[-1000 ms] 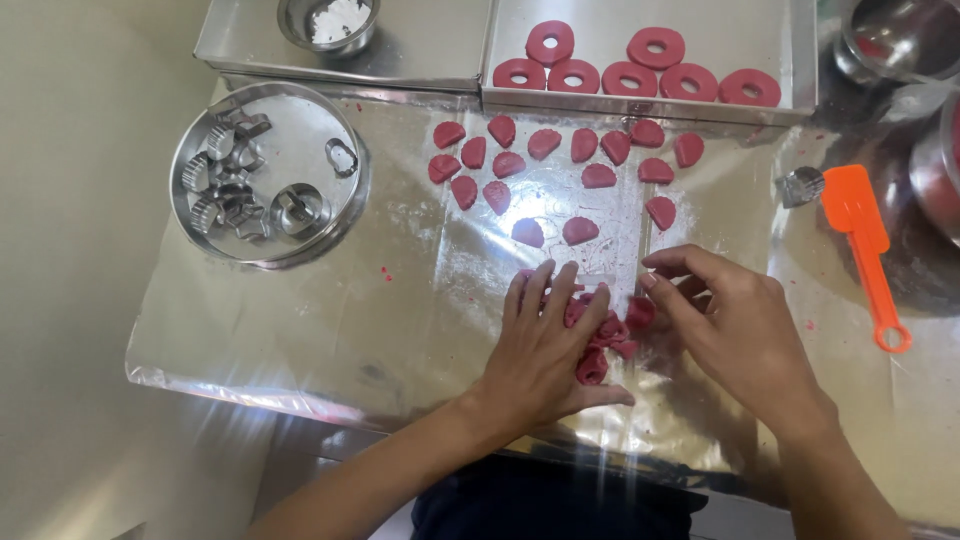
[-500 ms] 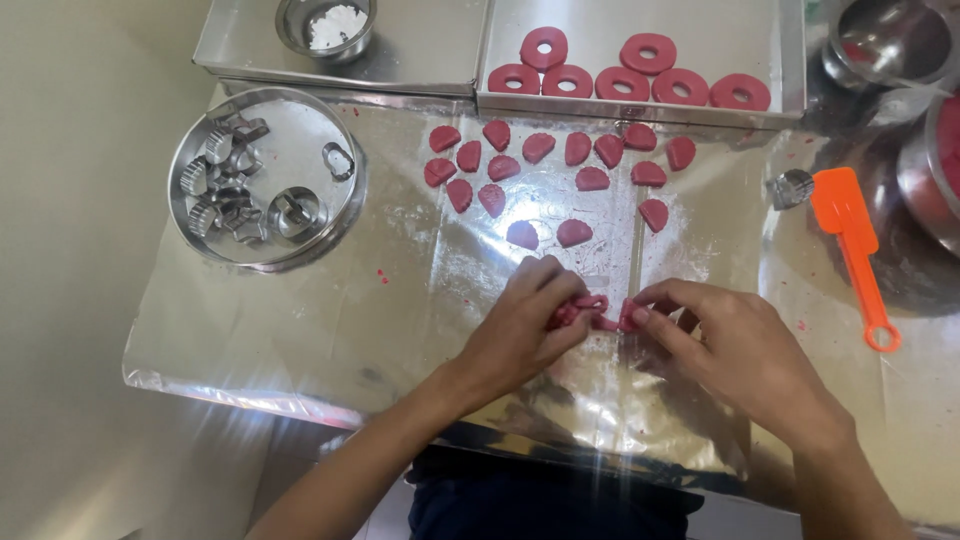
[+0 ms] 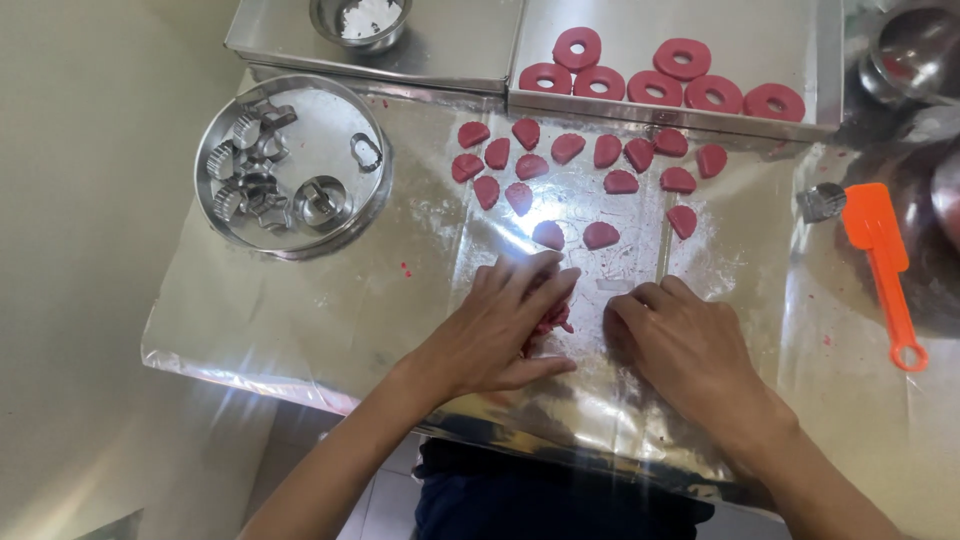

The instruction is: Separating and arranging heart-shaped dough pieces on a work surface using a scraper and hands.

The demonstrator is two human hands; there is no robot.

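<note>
My left hand lies flat on the clear plastic sheet over the steel table, fingers together, cupping a small clump of red dough scraps that shows at its fingertips. My right hand rests just to the right of the clump, fingers curled with the tips on the sheet; what lies under it is hidden. Beyond both hands, several cut red dough pieces lie in loose rows.
A steel tray at the back holds several red dough rings. A round tin of metal cutters sits at the left, a bowl of white powder behind it. An orange spatula, a small cutter and steel vessels stand right.
Both hands were pinching the red scraps together. Now my left hand covers the clump and my right hand has drawn slightly away to the right.
</note>
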